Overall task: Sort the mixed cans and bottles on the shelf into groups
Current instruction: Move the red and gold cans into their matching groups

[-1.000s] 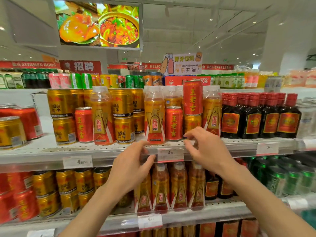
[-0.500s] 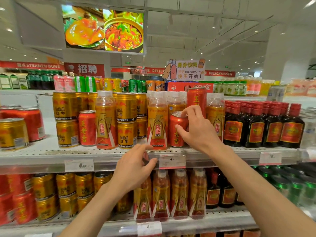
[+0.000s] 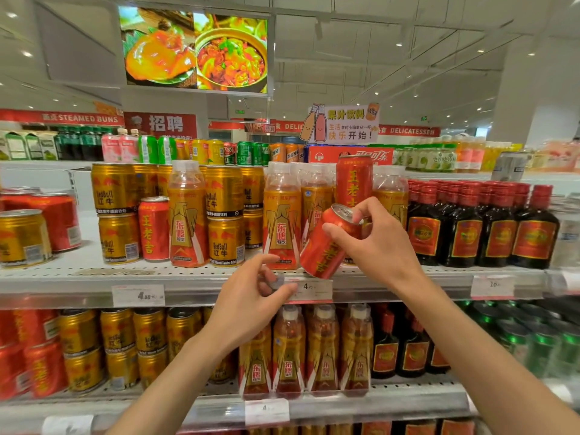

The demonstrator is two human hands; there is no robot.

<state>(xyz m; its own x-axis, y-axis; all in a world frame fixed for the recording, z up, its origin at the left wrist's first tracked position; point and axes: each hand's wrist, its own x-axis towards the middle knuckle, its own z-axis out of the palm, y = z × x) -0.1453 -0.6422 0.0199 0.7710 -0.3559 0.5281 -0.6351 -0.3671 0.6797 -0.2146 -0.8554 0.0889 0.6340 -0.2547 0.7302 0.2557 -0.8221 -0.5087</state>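
My right hand [image 3: 381, 246] grips a red can [image 3: 326, 249] by its top and tilts it forward off the upper shelf [image 3: 94, 271]. A second red can [image 3: 354, 180] stands higher behind it, and a third red can [image 3: 153, 229] stands further left among gold cans [image 3: 224, 237] and orange bottles [image 3: 187, 215]. My left hand [image 3: 251, 302] hovers in front of the shelf edge, fingers loosely curled and apart, holding nothing. More orange bottles [image 3: 281, 218] stand just left of the held can.
Dark bottles with red caps [image 3: 464, 227] fill the shelf to the right. The lower shelf [image 3: 376, 400] holds gold cans, red cans, orange bottles and green cans. Price tags [image 3: 309, 288] line the shelf edge. Red and gold cans [image 3: 40, 224] stand at far left.
My right hand rose from the shelf edge, closed on the red can and has tipped it forward and out of its row. My left hand stayed near the shelf edge.
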